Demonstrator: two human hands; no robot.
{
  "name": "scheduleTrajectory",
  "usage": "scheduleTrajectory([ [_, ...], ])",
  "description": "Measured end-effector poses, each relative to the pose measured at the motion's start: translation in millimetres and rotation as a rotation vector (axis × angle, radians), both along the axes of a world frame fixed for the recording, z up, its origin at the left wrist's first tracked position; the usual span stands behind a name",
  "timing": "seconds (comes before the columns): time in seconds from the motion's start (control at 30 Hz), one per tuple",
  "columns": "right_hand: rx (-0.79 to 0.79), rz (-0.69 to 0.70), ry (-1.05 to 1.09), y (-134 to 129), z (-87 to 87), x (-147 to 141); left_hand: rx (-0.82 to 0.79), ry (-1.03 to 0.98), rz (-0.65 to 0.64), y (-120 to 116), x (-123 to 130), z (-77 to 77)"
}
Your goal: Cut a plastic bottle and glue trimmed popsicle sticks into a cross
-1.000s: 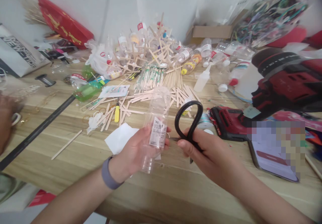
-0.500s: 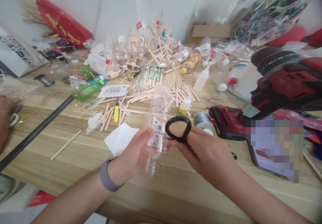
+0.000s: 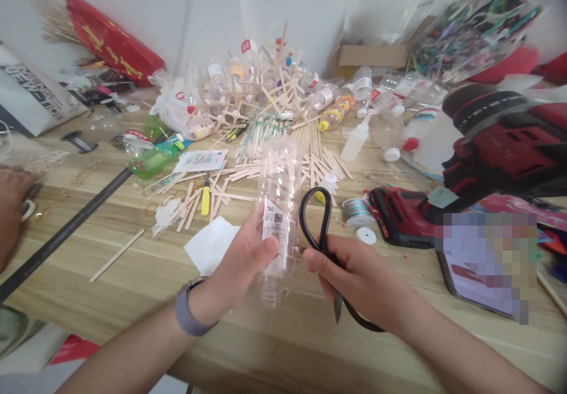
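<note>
My left hand (image 3: pixel 243 258) is wrapped round a clear plastic bottle (image 3: pixel 279 175), its thumb over the white printed label. The bottle's neck points down toward me and its base away. My right hand (image 3: pixel 358 270) grips black-handled scissors (image 3: pixel 315 220). One handle loop sticks up above the fingers, and the blades are spread apart. One blade tip is at the bottle's right side, by the label; whether it has pierced the plastic I cannot tell. The other blade points down below my fingers.
Wooden sticks (image 3: pixel 239 169) and a heap of bottles (image 3: pixel 248 75) lie ahead. A red and black power drill (image 3: pixel 500 140) and a phone (image 3: pixel 482 276) are at the right. A black bar (image 3: pixel 66 234) crosses the left side, beside another person's hand (image 3: pixel 13 205).
The scissors have turned in my right hand, so the loop stands higher and a lower blade now shows. My right hand is slightly farther from the bottle. My left thumb has moved down over the label.
</note>
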State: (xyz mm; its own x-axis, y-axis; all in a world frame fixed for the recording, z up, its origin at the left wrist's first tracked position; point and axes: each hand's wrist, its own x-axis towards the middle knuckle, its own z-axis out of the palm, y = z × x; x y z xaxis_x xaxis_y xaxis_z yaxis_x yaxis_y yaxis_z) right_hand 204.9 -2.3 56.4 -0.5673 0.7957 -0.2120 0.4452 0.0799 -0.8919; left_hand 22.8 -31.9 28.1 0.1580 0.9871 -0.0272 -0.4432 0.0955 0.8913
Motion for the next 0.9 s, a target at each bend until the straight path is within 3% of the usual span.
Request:
scheduleTrajectory([
  [0.13, -0.198, -0.040, 0.094, -2.5, -1.9, -1.3, 0.069, 0.052, -0.025, 0.2, -0.7, 3.4],
  [0.33, -0.643, -0.141, 0.269, -5.8, -3.0, -3.0, 0.127, 0.082, 0.033, 1.3, -1.5, 1.8],
  [0.47, -0.707, -0.151, 0.347, -5.7, -3.6, -4.0, 0.123, 0.057, 0.022, 2.3, -2.4, -5.9],
  [0.63, -0.354, -0.157, 0.220, -5.7, -7.3, -4.8, 0.067, 0.015, -0.020, 2.9, 0.2, -3.4],
  [0.8, 0.247, -0.056, -0.017, -4.8, -14.2, -2.5, -0.025, -0.031, -0.030, 3.5, 3.4, -0.4],
  [0.9, 0.697, -0.046, -0.131, -4.6, -18.6, 0.2, -0.100, -0.026, -0.012, 2.5, 1.8, -4.7],
])
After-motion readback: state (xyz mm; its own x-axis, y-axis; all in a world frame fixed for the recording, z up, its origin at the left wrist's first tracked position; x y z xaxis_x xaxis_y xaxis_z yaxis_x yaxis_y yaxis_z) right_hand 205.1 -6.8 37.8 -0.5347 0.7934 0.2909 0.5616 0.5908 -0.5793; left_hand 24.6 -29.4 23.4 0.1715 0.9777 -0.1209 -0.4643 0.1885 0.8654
